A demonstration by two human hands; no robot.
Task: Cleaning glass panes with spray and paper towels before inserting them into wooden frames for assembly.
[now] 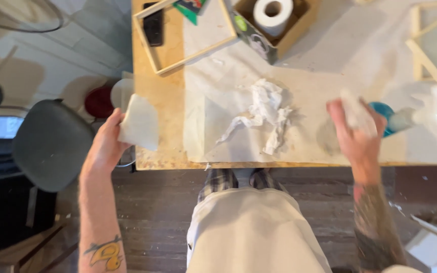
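Wooden floorboards run under our counter (165, 106), a plywood top mostly covered by a sheet of white paper (309, 65). We stand at its near edge, looking down. Our left hand (106, 144) hangs just off the counter's left edge, its grip pinching a pale, flat slab (139, 123) by one side, thumb on top. Our right hand (356, 135) hovers over the paper to the right, motion-blurred, its grip closed around a small white wad (356, 112). Just beyond it lies a blue-capped spray bottle (410, 117) on its side. Between our hands a crumpled white tissue (264, 114) rests on the paper. Farther back sit an open wooden frame (185, 33) with a dark phone (153, 24) inside it and a cardboard box (279, 30) holding a paper roll (273, 14). A dark round stool (51, 144) stands on the floor to our left.
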